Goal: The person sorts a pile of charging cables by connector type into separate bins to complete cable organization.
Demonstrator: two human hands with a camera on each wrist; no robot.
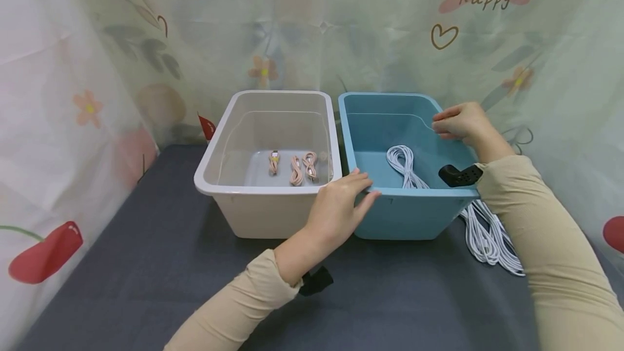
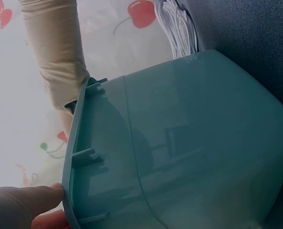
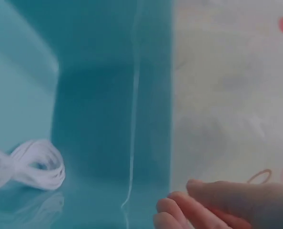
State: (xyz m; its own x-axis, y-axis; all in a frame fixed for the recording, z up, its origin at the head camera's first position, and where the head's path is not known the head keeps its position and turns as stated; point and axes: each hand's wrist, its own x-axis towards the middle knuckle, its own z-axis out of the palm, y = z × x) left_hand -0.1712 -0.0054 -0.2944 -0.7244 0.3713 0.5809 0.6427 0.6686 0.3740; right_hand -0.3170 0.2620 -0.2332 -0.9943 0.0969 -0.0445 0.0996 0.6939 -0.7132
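Note:
My left hand (image 1: 336,207) is at the near left corner of a blue plastic bin (image 1: 397,215), pinching its rim between thumb and fingers. In the left wrist view the thumb (image 2: 41,198) lies against the rim's outer side. A bundled white cable (image 1: 402,161) lies on the bin floor; the front wall hides part of it. Over the bin's right rim is my right hand (image 1: 463,123), its fingers extended together and holding nothing. The right wrist view shows its fingertips (image 3: 167,207) beside the bin's edge, apart from the cable bundle (image 3: 41,164).
Left of the blue bin stands a beige bin (image 1: 268,213) with several small pink cable bundles (image 1: 296,171) inside. More bundled white cable (image 1: 487,234) lies on the dark tabletop (image 1: 161,264) right of the blue bin. A printed curtain (image 1: 302,26) surrounds the table.

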